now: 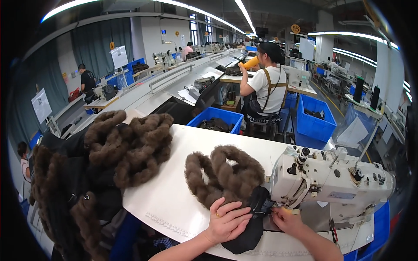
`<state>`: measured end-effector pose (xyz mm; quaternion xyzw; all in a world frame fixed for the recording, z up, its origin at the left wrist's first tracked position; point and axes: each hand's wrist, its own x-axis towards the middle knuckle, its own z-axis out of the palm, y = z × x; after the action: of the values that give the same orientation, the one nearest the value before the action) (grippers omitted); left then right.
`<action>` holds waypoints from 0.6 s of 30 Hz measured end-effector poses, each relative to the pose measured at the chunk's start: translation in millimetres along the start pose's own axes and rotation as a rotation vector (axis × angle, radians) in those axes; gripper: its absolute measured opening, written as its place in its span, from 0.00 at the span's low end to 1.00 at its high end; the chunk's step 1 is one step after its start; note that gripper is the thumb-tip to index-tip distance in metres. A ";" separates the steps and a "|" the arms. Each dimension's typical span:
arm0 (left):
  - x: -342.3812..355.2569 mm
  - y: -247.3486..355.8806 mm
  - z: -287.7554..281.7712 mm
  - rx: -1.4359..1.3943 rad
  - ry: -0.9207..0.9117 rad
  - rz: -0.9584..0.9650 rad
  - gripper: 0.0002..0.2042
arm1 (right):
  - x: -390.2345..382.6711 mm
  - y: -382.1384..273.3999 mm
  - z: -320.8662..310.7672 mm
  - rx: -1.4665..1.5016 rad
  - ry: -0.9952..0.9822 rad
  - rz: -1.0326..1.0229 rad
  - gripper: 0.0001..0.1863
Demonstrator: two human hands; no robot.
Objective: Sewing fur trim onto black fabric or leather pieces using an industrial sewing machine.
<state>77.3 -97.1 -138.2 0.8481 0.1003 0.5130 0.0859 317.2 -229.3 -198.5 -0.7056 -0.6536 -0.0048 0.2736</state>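
Note:
My left hand (228,221) lies flat with its fingers stretched over black fabric (244,241) and the lower end of a brown fur trim (237,174), whose fluffy strips form two loops. My right hand (288,220) is closed in a pinch at the right edge of the black fabric, close under the needle area of a white sewing machine (331,185). A small yellowish piece (296,212) shows at its fingers. Part of the fabric by the needle is hidden by the machine head and my fingers.
A heap of brown fur trims (130,143) with black cloth covers the left of the white table (161,195). Dark-handled snips (333,230) lie at the machine's near side. Blue bins (315,115) stand beyond, and a seated person (270,82) works ahead.

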 end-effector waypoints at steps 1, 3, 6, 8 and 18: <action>0.1 0.1 -0.1 -0.011 0.006 0.000 0.08 | -2.0 3.4 -0.1 -0.003 -0.006 0.000 0.08; 3.9 1.2 -1.5 -0.022 0.011 -0.002 0.08 | -4.1 8.2 -0.6 0.005 -0.033 -0.058 0.11; 4.2 2.6 -1.9 -0.031 0.012 -0.012 0.08 | -1.9 -1.7 -11.3 0.046 -0.173 0.094 0.14; 3.5 1.4 -2.5 -0.033 0.013 -0.009 0.08 | -2.2 -2.5 -12.0 0.046 -0.177 0.098 0.15; 2.2 1.8 -0.4 -0.061 0.020 0.003 0.07 | 12.8 -19.8 -26.6 0.155 -0.065 0.071 0.09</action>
<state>78.1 -98.3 -135.7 0.8402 0.0844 0.5243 0.1099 310.1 -228.1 -163.6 -0.7048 -0.6352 0.0784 0.3060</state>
